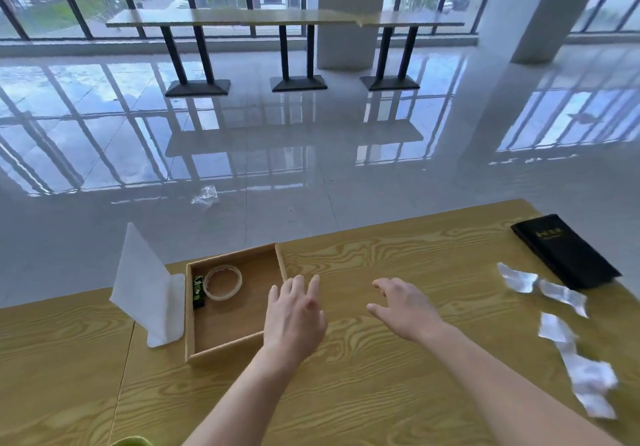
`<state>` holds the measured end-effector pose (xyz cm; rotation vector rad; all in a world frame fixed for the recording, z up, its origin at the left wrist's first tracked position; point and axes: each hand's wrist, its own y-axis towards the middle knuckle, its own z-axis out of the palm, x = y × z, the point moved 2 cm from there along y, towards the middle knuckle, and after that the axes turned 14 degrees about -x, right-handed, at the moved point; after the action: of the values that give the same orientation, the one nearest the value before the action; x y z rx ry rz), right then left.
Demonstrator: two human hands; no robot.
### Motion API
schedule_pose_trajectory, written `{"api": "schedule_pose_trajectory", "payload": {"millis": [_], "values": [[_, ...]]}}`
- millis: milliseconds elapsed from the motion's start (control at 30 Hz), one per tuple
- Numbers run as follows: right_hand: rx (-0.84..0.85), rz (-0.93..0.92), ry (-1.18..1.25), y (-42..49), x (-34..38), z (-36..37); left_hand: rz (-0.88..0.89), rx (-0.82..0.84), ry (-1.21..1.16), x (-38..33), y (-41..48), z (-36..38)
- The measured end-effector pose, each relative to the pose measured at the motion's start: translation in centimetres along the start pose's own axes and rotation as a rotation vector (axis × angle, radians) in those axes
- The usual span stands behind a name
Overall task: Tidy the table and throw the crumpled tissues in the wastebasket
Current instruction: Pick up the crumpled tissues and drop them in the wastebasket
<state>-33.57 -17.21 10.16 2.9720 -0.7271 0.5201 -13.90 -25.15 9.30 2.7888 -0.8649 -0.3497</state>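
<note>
Crumpled white tissues lie on the right side of the wooden table (381, 393): one pair (540, 286) near a black folder, and a longer strip (581, 369) nearer the front right edge. My left hand (294, 310) hovers open over the right edge of a shallow wooden tray (235, 348), fingers spread. To its right, my right hand (403, 303) is open above bare tabletop, well left of the tissues. Neither hand holds anything. No wastebasket is in view.
The tray holds a roll of clear tape (223, 282) and a small green-and-black item (198, 291). A stack of folded white napkins (149, 293) stands left of the tray. A black folder (568, 251) lies at the far right. A crumpled clear wrapper (206, 196) lies on the glossy floor.
</note>
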Motion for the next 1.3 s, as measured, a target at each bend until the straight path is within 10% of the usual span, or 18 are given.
{"api": "schedule_pose_trajectory", "payload": {"millis": [1300], "values": [[-0.226,0.24,-0.052,-15.6,-37.8,-5.6,0.475,0.189,-0.208,-41.2,-3.3,10.4]]}}
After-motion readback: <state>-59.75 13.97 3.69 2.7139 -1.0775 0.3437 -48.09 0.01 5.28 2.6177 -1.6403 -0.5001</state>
